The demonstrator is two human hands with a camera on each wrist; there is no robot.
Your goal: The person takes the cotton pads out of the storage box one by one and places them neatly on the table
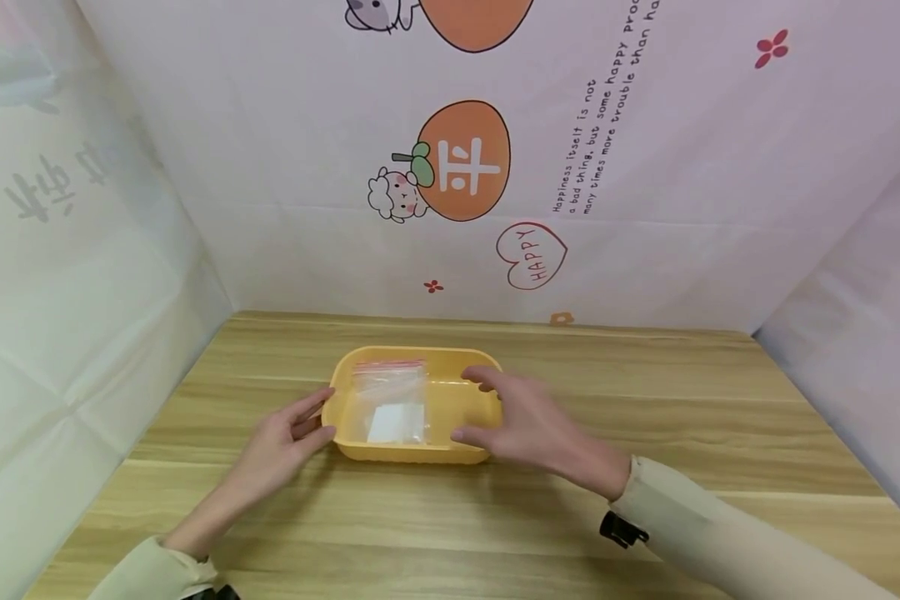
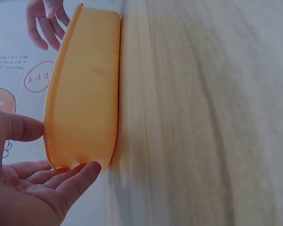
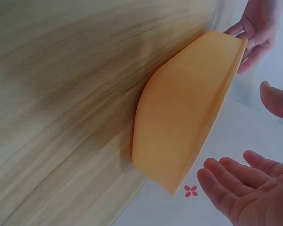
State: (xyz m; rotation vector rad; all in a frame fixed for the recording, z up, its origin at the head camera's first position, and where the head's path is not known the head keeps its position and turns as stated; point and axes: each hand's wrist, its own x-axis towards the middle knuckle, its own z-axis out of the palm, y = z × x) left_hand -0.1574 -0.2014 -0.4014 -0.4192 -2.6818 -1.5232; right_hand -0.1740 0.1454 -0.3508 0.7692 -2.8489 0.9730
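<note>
A yellow plastic basin with rounded corners sits on the wooden table. Inside its left half lies a clear zip bag with a pink-red seal strip and a white flat piece in its lower part. My left hand holds the basin's left end, thumb at the rim and fingers against the outer wall, as the left wrist view shows. Over the right end is my right hand, thumb and fingers spread apart with nothing between them. In the right wrist view its fingers stand apart from the basin's side.
The wood-grain table reaches back to a white printed backdrop with cartoon drawings and lettering. White cloth walls rise on the left and right sides. Both forearms wear beige sleeves, with black wrist straps.
</note>
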